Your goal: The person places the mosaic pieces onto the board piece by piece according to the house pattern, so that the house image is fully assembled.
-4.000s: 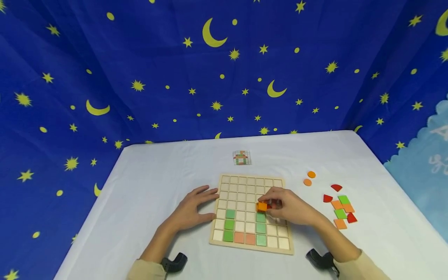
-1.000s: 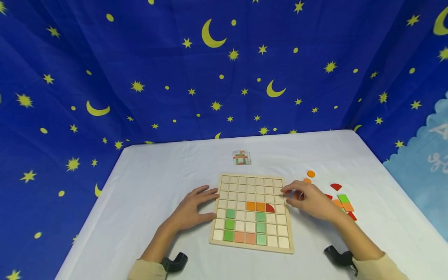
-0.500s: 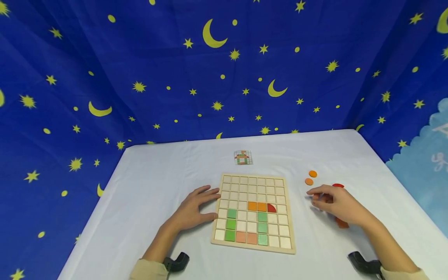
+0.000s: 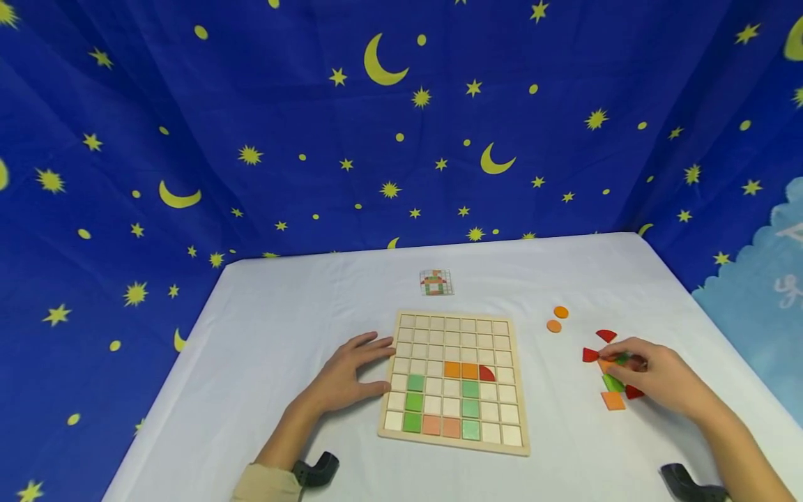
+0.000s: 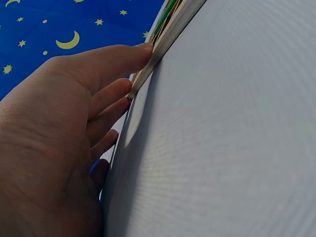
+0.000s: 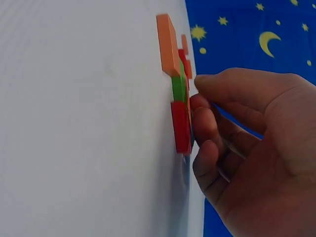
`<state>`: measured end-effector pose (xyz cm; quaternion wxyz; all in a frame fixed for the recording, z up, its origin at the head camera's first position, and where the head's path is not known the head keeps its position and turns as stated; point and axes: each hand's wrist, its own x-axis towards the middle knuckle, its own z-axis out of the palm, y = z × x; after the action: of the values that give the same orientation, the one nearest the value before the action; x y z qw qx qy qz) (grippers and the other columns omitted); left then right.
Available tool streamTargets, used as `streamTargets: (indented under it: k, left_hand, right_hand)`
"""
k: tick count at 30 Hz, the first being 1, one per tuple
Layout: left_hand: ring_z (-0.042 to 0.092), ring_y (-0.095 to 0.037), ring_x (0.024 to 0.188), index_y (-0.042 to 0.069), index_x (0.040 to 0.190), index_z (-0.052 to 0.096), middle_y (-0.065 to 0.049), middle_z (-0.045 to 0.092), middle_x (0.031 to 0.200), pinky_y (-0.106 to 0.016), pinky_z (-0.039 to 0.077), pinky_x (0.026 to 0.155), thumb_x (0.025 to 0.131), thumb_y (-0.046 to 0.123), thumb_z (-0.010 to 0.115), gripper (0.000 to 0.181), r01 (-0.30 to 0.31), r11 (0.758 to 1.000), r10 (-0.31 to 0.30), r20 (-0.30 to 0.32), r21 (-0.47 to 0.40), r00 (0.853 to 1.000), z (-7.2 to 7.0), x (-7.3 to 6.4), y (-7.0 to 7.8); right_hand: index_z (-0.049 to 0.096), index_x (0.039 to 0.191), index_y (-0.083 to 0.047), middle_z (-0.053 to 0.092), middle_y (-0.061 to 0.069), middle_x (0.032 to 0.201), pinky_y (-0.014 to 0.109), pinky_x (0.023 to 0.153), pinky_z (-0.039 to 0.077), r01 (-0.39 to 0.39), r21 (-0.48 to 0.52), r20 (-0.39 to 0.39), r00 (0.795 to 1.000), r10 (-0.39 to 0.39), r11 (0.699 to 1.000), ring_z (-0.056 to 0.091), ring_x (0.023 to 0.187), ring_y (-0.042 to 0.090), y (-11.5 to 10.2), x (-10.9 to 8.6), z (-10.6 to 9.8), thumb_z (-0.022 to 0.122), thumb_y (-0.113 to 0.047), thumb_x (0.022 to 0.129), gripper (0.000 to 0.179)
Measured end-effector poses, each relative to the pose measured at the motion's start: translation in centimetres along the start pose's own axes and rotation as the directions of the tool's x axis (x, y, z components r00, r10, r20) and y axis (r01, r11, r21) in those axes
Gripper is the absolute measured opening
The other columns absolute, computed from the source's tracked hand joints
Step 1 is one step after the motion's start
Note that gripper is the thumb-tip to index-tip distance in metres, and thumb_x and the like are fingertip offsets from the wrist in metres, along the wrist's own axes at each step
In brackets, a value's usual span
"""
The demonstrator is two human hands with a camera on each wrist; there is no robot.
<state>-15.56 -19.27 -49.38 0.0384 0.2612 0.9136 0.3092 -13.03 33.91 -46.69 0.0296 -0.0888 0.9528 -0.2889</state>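
A wooden grid board (image 4: pixel 454 447) lies mid-table, some cells filled with green, salmon and orange square tiles and one red quarter-circle tile (image 4: pixel 486 374). My left hand (image 4: pixel 341 376) rests at the board's left edge, its thumb and fingertips against the rim (image 5: pixel 157 58). Over the loose tiles on the right is my right hand (image 4: pixel 659 376), with loosely bent fingers and thumb tip apart in the right wrist view. Its fingertips are at an orange square tile (image 4: pixel 606 364); a green tile (image 4: pixel 613 383) and a red tile (image 4: pixel 634 392) lie partly beneath the hand.
Two orange discs (image 4: pixel 561 312) lie right of the board. Two red quarter-circles (image 4: pixel 606 336) and an orange square (image 4: pixel 613 401) lie around my right hand. A pattern card (image 4: pixel 436 282) sits behind the board. A blue starry cloth (image 4: pixel 401 160) hangs behind the table.
My right hand has left the board and moved right to the loose tiles. The board now shows two orange squares and a red quarter-circle where that hand was. The left hand stays put.
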Motion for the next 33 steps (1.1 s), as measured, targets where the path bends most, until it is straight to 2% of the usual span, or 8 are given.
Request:
streamTargets:
  k: [4, 12, 17, 24, 27, 33]
  left_hand:
    - [0.023, -0.012, 0.140, 0.028, 0.137, 0.056, 0.018, 0.041, 0.146, -0.050, 0.026, 0.108, 0.081, 0.050, 0.073, 0.062, 0.006, 1.000, -0.006, 0.001, 0.005, 1.000, 0.1, 0.0, 0.0]
    - [0.022, -0.012, 0.140, 0.028, 0.137, 0.056, 0.017, 0.041, 0.146, -0.050, 0.026, 0.108, 0.081, 0.049, 0.073, 0.062, 0.002, 1.000, -0.002, -0.001, 0.008, 1.000, 0.1, 0.1, 0.0]
    - [0.023, -0.012, 0.140, 0.028, 0.137, 0.056, 0.018, 0.041, 0.146, -0.051, 0.026, 0.108, 0.081, 0.049, 0.073, 0.062, 0.010, 1.000, -0.010, -0.001, 0.001, 1.000, 0.0, 0.0, 0.1]
    - [0.023, -0.013, 0.140, 0.028, 0.136, 0.057, 0.018, 0.041, 0.145, -0.051, 0.026, 0.108, 0.081, 0.048, 0.074, 0.061, 0.017, 1.000, -0.017, 0.001, -0.002, 1.000, -0.1, 0.0, 0.1]
    - [0.023, -0.013, 0.140, 0.028, 0.137, 0.056, 0.018, 0.041, 0.146, -0.051, 0.026, 0.108, 0.081, 0.048, 0.073, 0.061, 0.009, 1.000, -0.009, 0.003, 0.002, 1.000, -0.1, 0.0, 0.1]
    - [0.023, -0.013, 0.140, 0.028, 0.136, 0.057, 0.016, 0.042, 0.145, -0.051, 0.026, 0.108, 0.081, 0.049, 0.073, 0.061, 0.007, 1.000, -0.007, 0.000, 0.002, 1.000, -0.1, 0.0, 0.1]
  right_hand:
    - [0.070, 0.109, -0.017, 0.063, 0.003, 0.104, 0.025, 0.060, 0.040, -0.001, -0.032, -0.009, 1.000, 0.001, 0.999, 0.047, 0.073, 0.012, 0.8, -0.4, -0.1, 0.075, -0.018, 0.084, 0.026]
    - [0.072, 0.109, -0.017, 0.062, 0.002, 0.106, 0.024, 0.060, 0.041, 0.023, -0.046, -0.022, 0.999, -0.024, 0.999, 0.047, 0.074, 0.011, 1.3, -0.5, -0.2, 0.075, -0.013, 0.083, 0.026]
    - [0.073, 0.107, -0.016, 0.064, 0.005, 0.107, 0.026, 0.065, 0.045, 0.044, -0.082, -0.032, 0.998, -0.047, 0.996, 0.049, 0.079, 0.015, 0.8, 0.0, 0.1, 0.076, -0.016, 0.083, 0.025]
    - [0.070, 0.112, -0.012, 0.058, 0.001, 0.091, 0.025, 0.052, 0.036, 0.037, -0.073, -0.032, 0.999, -0.039, 0.997, 0.045, 0.065, 0.013, 0.1, 0.7, 0.7, 0.074, -0.021, 0.085, 0.028]
    - [0.070, 0.111, -0.012, 0.056, 0.000, 0.087, 0.025, 0.051, 0.036, 0.033, -0.063, -0.024, 0.999, -0.034, 0.997, 0.044, 0.061, 0.012, -0.3, 0.8, 0.9, 0.074, -0.023, 0.085, 0.028]
    - [0.071, 0.115, -0.016, 0.056, 0.002, 0.095, 0.025, 0.055, 0.039, 0.054, -0.062, 0.041, 0.998, -0.051, 0.997, 0.046, 0.069, 0.014, -1.5, 0.7, 1.2, 0.075, -0.025, 0.085, 0.031]
